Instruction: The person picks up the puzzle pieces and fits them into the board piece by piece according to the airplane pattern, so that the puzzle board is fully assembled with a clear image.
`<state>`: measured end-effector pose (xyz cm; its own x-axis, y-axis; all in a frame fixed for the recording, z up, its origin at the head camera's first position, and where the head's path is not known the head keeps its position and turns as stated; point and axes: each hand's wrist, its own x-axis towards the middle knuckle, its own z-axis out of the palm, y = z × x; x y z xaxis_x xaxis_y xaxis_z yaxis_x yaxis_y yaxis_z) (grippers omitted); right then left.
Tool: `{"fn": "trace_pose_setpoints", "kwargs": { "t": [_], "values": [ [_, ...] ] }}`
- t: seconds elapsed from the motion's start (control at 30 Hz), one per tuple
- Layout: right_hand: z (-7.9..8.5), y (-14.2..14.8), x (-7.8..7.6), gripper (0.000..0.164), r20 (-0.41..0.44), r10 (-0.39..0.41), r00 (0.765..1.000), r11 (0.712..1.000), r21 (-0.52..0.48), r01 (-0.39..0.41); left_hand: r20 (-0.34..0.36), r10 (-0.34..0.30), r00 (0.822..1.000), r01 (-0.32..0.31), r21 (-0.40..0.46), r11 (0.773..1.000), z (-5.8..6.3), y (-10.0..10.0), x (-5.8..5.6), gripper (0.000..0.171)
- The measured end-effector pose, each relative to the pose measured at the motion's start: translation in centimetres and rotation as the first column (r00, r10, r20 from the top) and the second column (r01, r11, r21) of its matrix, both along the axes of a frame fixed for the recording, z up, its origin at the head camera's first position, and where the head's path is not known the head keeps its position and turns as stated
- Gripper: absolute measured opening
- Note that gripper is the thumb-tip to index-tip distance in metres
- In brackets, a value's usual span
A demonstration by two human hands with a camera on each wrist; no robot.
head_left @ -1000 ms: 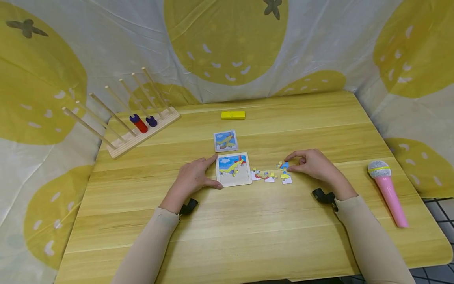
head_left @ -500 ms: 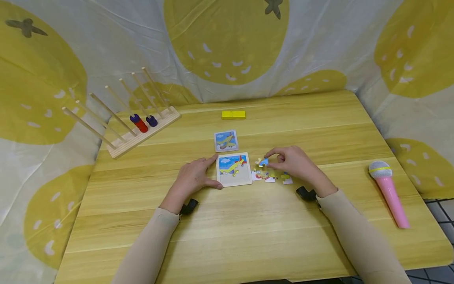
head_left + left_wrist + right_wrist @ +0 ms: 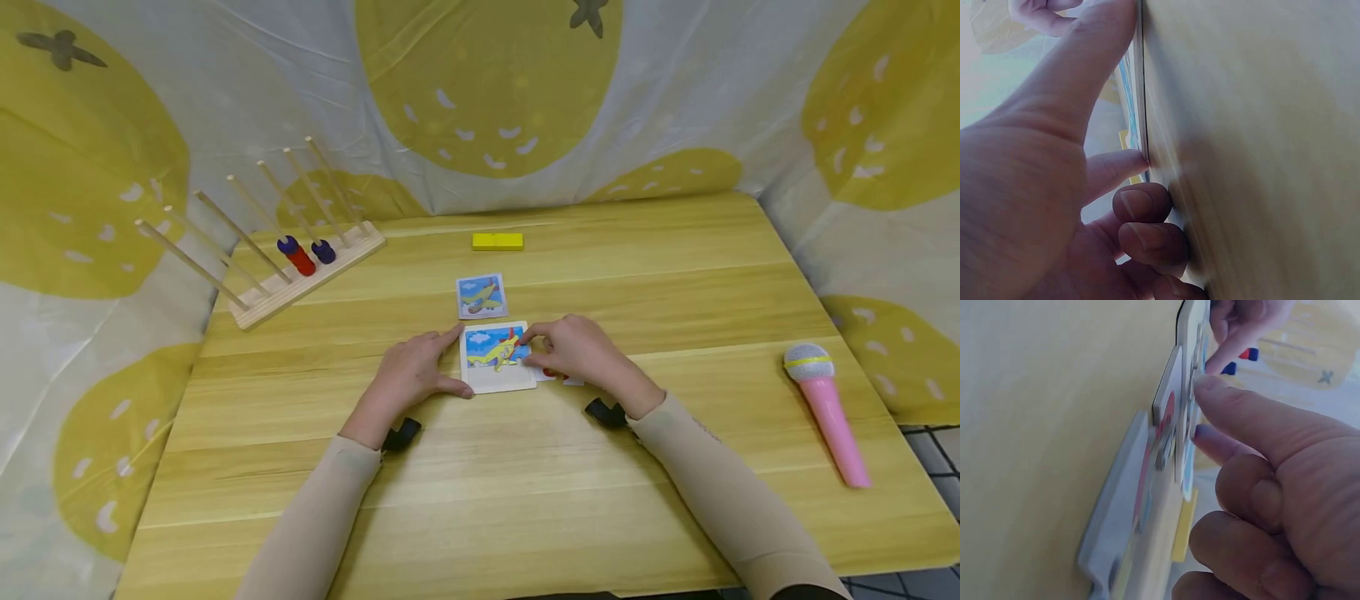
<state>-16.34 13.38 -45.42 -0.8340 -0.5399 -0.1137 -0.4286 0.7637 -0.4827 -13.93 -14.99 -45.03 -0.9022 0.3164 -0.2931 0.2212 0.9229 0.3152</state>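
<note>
Head view: rests left hand (image 3: 412,371), thumb and forefinger spread, against left edge of puzzle tray (image 3: 498,381) holding airplane pieces (image 3: 482,350) across its far part. With right hand (image 3: 581,347), pinches puzzle piece (image 3: 519,353) at tray's right side, beside loose pieces (image 3: 1113,506).

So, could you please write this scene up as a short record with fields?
Left hand: at the left edge of the puzzle tray
Right hand: at the tray's right side; grip unclear
Tray filling: fitted pieces in upper part, lower strip bare
Loose pieces: right of tray, partly hidden in head view
Beyond tray: airplane picture card, then yellow block
Far left: peg stand with red and purple rings
Far right: pink microphone, lying
</note>
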Motion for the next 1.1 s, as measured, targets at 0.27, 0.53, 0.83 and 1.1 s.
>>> {"fn": "trace_pose_setpoints", "kwargs": {
  "t": [0.27, 0.53, 0.83, 1.1],
  "values": [
    [-0.1, -0.3, 0.0, 0.030, -0.020, 0.007, 1.000, 1.000, 0.008, -0.007, 0.012, 0.004, 1.000, -0.004, -0.004, 1.000, 0.0, 0.1, -0.1, 0.116],
    [-0.1, -1.1, 0.4, 0.029, -0.080, 0.039, 0.996, 0.999, 0.025, -0.037, 0.019, 0.007, 1.000, -0.007, -0.001, 1.000, 0.1, 0.1, -0.1, 0.115],
    [-0.4, -1.8, 0.3, 0.020, -0.056, -0.022, 0.998, 0.999, 0.034, 0.024, 0.015, 0.003, 1.000, -0.003, -0.007, 1.000, 0.1, 0.1, -0.1, 0.115],
    [-0.5, -1.7, 0.2, 0.019, -0.002, -0.065, 0.998, 0.998, 0.014, 0.065, 0.016, 0.008, 1.000, -0.007, -0.012, 1.000, 0.1, 0.2, 0.0, 0.115]
  ]
}}
